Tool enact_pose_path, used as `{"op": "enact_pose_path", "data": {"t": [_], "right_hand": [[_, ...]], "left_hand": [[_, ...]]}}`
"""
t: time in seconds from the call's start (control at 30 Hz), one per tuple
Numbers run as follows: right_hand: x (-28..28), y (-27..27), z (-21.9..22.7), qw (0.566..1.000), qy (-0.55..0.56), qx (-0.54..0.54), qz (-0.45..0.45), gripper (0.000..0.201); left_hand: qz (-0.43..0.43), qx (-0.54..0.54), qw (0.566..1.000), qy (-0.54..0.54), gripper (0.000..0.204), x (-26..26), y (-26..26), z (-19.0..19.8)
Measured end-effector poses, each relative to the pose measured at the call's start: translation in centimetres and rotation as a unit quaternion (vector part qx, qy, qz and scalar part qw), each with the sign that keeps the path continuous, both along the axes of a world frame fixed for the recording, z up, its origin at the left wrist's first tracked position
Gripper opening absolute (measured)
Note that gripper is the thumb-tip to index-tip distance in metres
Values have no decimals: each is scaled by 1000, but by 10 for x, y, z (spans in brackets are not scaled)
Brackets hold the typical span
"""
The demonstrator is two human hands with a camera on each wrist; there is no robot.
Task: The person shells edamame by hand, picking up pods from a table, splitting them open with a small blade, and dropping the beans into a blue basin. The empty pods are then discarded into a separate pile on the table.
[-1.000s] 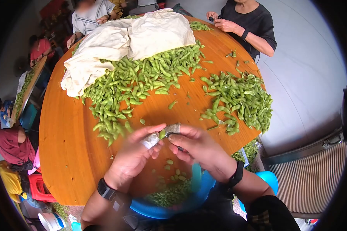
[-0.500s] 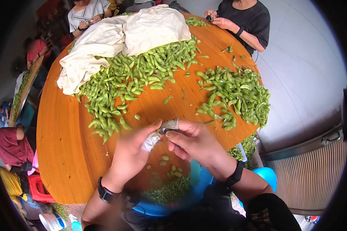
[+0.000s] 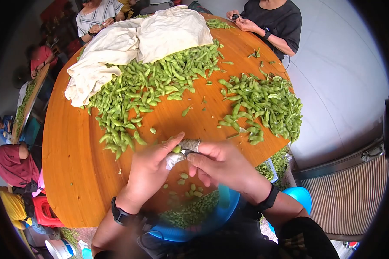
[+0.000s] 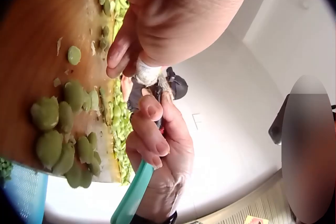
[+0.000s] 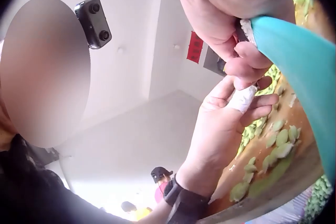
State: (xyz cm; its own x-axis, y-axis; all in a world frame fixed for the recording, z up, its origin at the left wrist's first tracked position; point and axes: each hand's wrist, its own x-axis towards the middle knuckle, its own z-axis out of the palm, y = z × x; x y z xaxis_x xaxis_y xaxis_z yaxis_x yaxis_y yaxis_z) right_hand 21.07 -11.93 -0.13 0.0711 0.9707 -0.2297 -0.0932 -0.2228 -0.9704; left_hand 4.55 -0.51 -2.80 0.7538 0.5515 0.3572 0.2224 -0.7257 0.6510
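My left hand [image 3: 145, 172] pinches a green soybean pod [image 3: 177, 149], its thumb wrapped in white tape [image 3: 174, 161]. Close against it, my right hand [image 3: 231, 168] has a grey knit sleeve [image 3: 190, 145] over its index finger. Curled fingers of that hand grip a teal-handled tool [image 4: 132, 195], seen in the left wrist view; its working end is hidden among the fingers. Shelled soybeans [image 4: 48, 148] lie at the table's edge below my hands. Under that edge sits a blue basin [image 3: 231, 209] with many shelled beans [image 3: 190, 211] in it.
Pods [image 3: 173, 77] are heaped across the wooden table [image 3: 82, 172], partly under a cream cloth [image 3: 173, 34]. A second pod heap [image 3: 268, 103] lies at the right. One person in black [image 3: 272, 26] sits across; others sit at the left. A red stool [image 3: 45, 211] stands lower left.
My hands have come closer together than a second ago, and the pod shows again between them after being covered. The whole head view has shifted slightly.
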Motion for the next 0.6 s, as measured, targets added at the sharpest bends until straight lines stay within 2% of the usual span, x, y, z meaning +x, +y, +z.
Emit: {"op": "enact_pose_path", "data": {"t": [0.1,0.2,0.43,0.5,0.53,0.6], "right_hand": [[-3,-1,-4,1000,10,16,3,16],[-5,1,-11,1000,8,27,-5,16],[-9,4,-24,997,26,61,-45,14],[-11,4,-26,996,35,62,-49,14],[-11,4,-26,996,44,64,-54,13],[-11,3,-24,996,40,56,-53,13]], "left_hand": [[-13,9,999,-28,44,0,1,-1],[-9,2,1000,15,43,-1,-1,3],[-23,-17,1000,-13,40,-3,2,-1],[-55,-118,991,-37,37,-5,5,-5],[-55,-119,991,-37,37,-5,5,-4],[-67,-289,953,-63,33,-4,4,-2]]}}
